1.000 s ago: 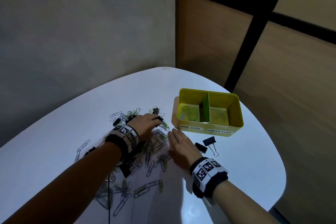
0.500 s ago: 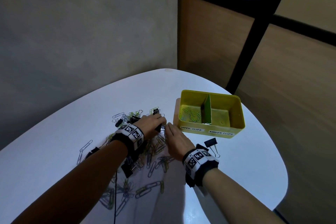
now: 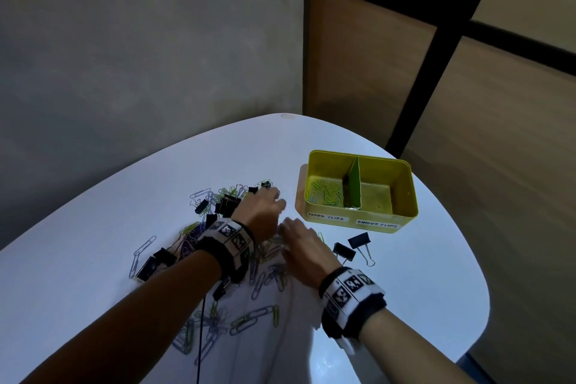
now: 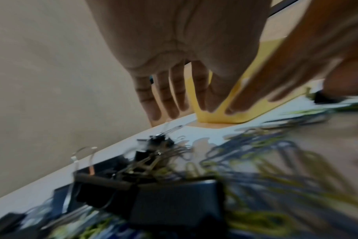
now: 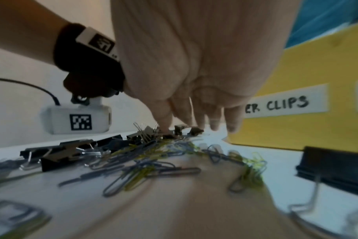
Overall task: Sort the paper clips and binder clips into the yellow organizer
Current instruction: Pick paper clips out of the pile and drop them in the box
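The yellow organizer [image 3: 352, 220] stands on the white table [image 3: 156, 196] at the right, with several paper clips [image 3: 327, 196] in its left compartment. A mixed heap of paper clips [image 3: 249, 321] and black binder clips [image 3: 224, 206] lies left of it. My left hand [image 3: 276, 201] hovers over the heap's far end; in the left wrist view the left hand [image 4: 174, 105] has straight fingers and holds nothing. My right hand [image 3: 285, 226] reaches in beside it. In the right wrist view the right hand [image 5: 196, 122] points down, one fingertip touching the heap [image 5: 153, 155].
Two black binder clips [image 3: 358, 241] lie apart in front of the organizer [image 5: 317, 64], right of my right hand. A grey wall and wooden panels stand behind the table. The rounded table edge runs close on the right and near side.
My right hand has slid forward and left to meet the left hand over the heap. The left hand has stayed near the heap's far end, and its fingers now look straighter.
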### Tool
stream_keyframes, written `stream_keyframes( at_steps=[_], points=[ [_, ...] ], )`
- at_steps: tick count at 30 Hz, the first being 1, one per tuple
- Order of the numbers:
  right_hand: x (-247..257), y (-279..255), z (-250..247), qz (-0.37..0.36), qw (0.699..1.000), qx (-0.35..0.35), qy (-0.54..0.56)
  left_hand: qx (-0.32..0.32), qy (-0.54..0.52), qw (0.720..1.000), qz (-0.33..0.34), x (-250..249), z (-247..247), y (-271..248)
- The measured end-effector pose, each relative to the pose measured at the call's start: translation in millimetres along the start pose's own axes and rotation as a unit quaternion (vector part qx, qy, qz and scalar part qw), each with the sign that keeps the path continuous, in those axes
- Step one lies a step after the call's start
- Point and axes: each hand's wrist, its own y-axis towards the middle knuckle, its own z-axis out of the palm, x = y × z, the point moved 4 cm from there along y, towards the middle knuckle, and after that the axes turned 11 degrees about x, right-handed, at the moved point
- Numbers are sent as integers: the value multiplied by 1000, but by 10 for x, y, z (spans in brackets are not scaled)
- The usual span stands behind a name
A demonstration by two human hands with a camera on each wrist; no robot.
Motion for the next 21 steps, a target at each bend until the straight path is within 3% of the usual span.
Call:
stream_keyframes(
  at_steps=[3, 6, 11, 15, 17, 21],
  points=[
    [-129, -200, 67, 94, 993, -50, -53, 50, 57, 997, -6, -212, 210, -72],
    [-132, -302, 190, 168, 980, -18, -107, 69, 33, 997, 6, -304, 369, -133],
    [-45, -332, 338, 70, 992, -41, -93, 48, 17, 994, 100, -325, 374, -332],
    [-92, -336, 354, 108, 992, -35, -62, 10, -32, 999, 21, -22, 397, -237],
    [-74, -334, 353, 118, 991, -7, -62, 26, -8, 1000, 6, 21, 460, -191],
    [-85, -345, 332, 110, 992, 0, -65, -13, 69, 994, 86, -207, 416, -287]
  ],
)
